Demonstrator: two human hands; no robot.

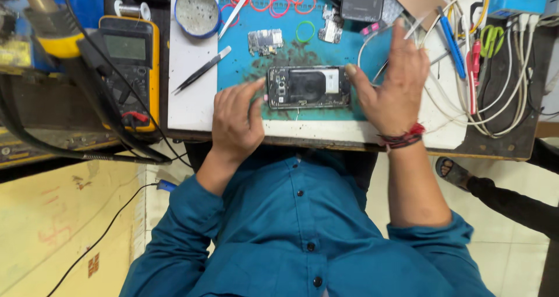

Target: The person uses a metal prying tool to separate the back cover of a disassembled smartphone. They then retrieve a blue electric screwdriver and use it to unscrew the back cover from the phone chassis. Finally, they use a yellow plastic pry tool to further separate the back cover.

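Observation:
An opened phone with its back off lies on a blue work mat. My left hand rests at the phone's left end, fingers apart, fingertips touching its edge. My right hand is at the phone's right end, thumb against that end, fingers raised and spread; it is blurred. A small circuit board lies on the mat just behind the phone.
Tweezers lie on the white board left of the mat. A yellow multimeter stands at the left, a round tin behind. Rubber bands, screwdrivers and white cables crowd the right. Another person's sandalled foot is at the lower right.

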